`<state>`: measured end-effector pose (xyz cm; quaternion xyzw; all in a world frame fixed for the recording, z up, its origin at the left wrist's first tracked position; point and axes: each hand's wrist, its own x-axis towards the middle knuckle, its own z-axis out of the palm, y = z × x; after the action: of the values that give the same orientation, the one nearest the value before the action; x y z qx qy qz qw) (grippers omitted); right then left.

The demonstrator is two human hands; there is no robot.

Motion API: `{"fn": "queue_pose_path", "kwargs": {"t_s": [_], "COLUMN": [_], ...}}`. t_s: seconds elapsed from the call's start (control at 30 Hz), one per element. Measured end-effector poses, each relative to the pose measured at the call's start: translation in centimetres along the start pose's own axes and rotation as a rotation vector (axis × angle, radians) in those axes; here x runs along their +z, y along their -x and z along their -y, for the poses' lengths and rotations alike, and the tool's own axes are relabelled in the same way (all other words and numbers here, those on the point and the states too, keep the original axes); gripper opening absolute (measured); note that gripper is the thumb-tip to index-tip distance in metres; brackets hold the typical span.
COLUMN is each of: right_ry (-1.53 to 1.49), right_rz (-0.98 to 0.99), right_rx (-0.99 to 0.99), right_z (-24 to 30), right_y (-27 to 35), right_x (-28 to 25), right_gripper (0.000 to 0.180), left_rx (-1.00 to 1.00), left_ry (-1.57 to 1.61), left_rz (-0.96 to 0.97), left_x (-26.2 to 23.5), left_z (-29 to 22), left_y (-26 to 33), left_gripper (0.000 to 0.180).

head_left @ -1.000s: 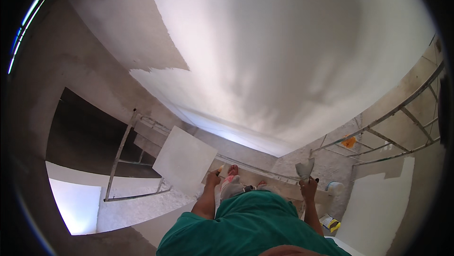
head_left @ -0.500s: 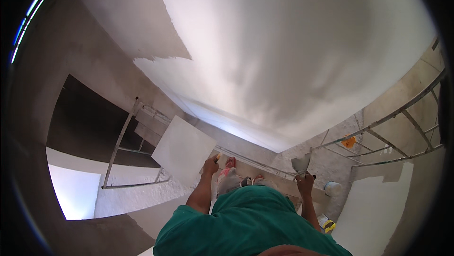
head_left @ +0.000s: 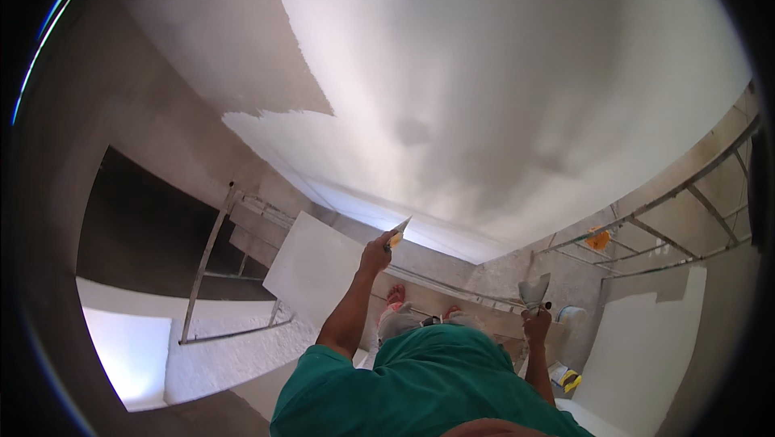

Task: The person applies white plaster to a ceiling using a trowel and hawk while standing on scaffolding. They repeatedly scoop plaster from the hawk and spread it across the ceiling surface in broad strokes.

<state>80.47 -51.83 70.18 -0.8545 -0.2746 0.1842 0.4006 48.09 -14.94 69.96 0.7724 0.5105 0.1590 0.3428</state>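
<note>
My left hand [head_left: 376, 253], raised in front of me, is closed round a putty knife [head_left: 400, 233] with a yellowish part at its handle. Its blade points up and to the right, toward the wall [head_left: 452, 170] coated in smooth white. My right hand [head_left: 536, 325] grips a wide scraper [head_left: 534, 290], its grey blade upright and a dark handle end showing beside the fingers. Both hands are apart from the wall. At left, near my left forearm, a pale flat square panel [head_left: 311, 267] slants; what it rests on is hidden.
I stand on a plank [head_left: 420, 296] with my feet near the wall. Metal scaffold frames rise at left [head_left: 207, 263] and right [head_left: 666, 243]. An orange object [head_left: 598, 238] hangs by the right frame. Below lie a white bucket [head_left: 571, 315] and a yellow-and-white packet [head_left: 567, 376].
My left hand has moved up and forward with its putty knife, whose blade now shows. The right hand has shifted slightly right and down with the scraper. The view has tilted a little.
</note>
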Motion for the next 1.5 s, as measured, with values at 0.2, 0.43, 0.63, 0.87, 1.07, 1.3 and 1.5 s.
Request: {"fn": "queue_pose_path", "kwargs": {"t_s": [0.2, 0.43, 0.63, 0.87, 1.07, 1.3, 1.5], "right_ry": [-0.042, -0.056, -0.090, -0.150, -0.292, -0.162, -0.092], "right_rz": [-0.045, -0.067, -0.132, -0.159, -0.096, -0.097, 0.029], "right_rx": [0.035, 0.189, 0.208, 0.186, 0.260, 0.121, 0.142], "right_z": [4.9, 11.1, 14.8, 12.7, 11.4, 2.6, 1.8], "right_y": [1.4, 4.1, 6.6, 6.8, 5.7, 3.3, 0.9], "right_x": [4.2, 8.5, 10.3, 11.6, 10.5, 7.5, 2.7], "right_gripper": [0.022, 0.020, 0.020, 0.016, 0.019, 0.023, 0.021], "left_rx": [-0.041, -0.294, -0.345, -0.263, -0.056, -0.121, -0.179], "left_ry": [-0.027, -0.245, -0.361, -0.311, -0.306, -0.387, -0.300], "left_rz": [0.074, 0.537, 0.637, 0.433, 0.254, 0.330, 0.364], "left_x": [-0.2, 2.9, 0.6, -4.4, -6.1, -0.3, 6.3], "left_z": [8.0, 22.4, 25.9, 20.1, 12.4, 9.0, 10.1], "left_y": [-3.1, 2.5, 5.2, -3.0, -6.1, -1.3, 3.6], "left_gripper": [0.052, 0.048, 0.050, 0.048, 0.051, 0.053, 0.054]}}
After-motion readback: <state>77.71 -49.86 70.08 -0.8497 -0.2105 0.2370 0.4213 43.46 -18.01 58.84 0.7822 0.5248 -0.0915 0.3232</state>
